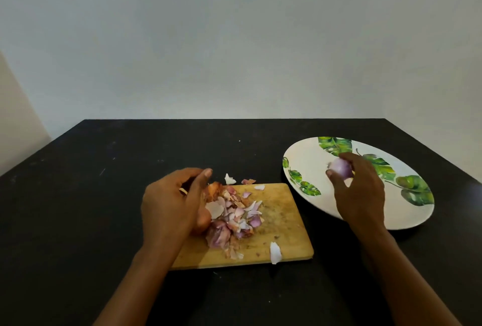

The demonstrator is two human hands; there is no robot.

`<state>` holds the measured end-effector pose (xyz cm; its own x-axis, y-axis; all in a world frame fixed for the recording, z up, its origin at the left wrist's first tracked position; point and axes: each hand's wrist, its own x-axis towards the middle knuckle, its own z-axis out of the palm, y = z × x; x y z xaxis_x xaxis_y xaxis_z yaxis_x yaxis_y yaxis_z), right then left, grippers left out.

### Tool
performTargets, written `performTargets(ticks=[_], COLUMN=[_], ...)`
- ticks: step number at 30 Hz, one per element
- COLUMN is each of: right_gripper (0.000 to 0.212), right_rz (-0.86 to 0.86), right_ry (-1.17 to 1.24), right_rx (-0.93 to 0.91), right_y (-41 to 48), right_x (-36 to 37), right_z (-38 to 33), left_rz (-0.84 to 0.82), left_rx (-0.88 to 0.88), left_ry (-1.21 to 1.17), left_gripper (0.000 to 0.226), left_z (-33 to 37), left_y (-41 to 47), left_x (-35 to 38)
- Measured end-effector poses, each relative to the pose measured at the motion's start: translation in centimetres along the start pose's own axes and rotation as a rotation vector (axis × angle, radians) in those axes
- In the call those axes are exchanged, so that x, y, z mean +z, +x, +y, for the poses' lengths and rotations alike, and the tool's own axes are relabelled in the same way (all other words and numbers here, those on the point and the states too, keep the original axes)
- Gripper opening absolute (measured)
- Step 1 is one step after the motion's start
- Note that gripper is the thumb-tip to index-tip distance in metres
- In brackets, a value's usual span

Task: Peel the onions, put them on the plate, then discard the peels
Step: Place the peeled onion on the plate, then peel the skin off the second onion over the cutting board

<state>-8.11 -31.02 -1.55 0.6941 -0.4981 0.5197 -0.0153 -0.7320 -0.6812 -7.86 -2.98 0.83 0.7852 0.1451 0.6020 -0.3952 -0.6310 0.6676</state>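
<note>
My right hand (357, 190) holds a peeled purple onion (340, 167) in its fingertips just above the white plate with green leaf prints (307, 158). My left hand (172, 203) hovers over the left end of the wooden cutting board (284, 224), fingers curled, with a bit of something pale showing inside it. A heap of purple, pink and white onion peels (234, 213) lies on the board beside that hand. An unpeeled orange-brown onion (202, 222) peeks out under the left palm. A purple onion piece (219, 231) lies at the heap's near edge.
The board and plate sit on a black table (104, 195) against a pale wall. Loose peel scraps lie just beyond the board's far edge (230, 179) and at its near right corner (275, 252).
</note>
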Motion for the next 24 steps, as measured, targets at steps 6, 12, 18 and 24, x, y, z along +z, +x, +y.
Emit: performTargets(ticks=[6, 12, 18, 24], right_gripper=[0.036, 0.032, 0.041, 0.051], right_rz=[-0.021, -0.17, -0.184, -0.219], right_ry=[0.046, -0.069, -0.066, -0.05], right_rx=[0.231, 0.261, 0.32, 0.376], right_y=[0.6, 0.4, 0.8, 1.1], right_x=[-0.4, -0.7, -1.2, -1.4], right_z=[0.1, 0.2, 0.1, 0.4], left_rz=[-0.137, -0.665, -0.988, -0.964], left_rx=[-0.109, -0.195, -0.174, -0.168], left_ry=[0.053, 0.012, 0.083, 0.098], left_gripper=[0.044, 0.073, 0.081, 0.071], left_z=[-1.5, -2.4, -2.8, -3.0], left_y=[1.0, 2.2, 2.3, 2.2], left_x=[-0.7, -2.2, -3.0, -3.0])
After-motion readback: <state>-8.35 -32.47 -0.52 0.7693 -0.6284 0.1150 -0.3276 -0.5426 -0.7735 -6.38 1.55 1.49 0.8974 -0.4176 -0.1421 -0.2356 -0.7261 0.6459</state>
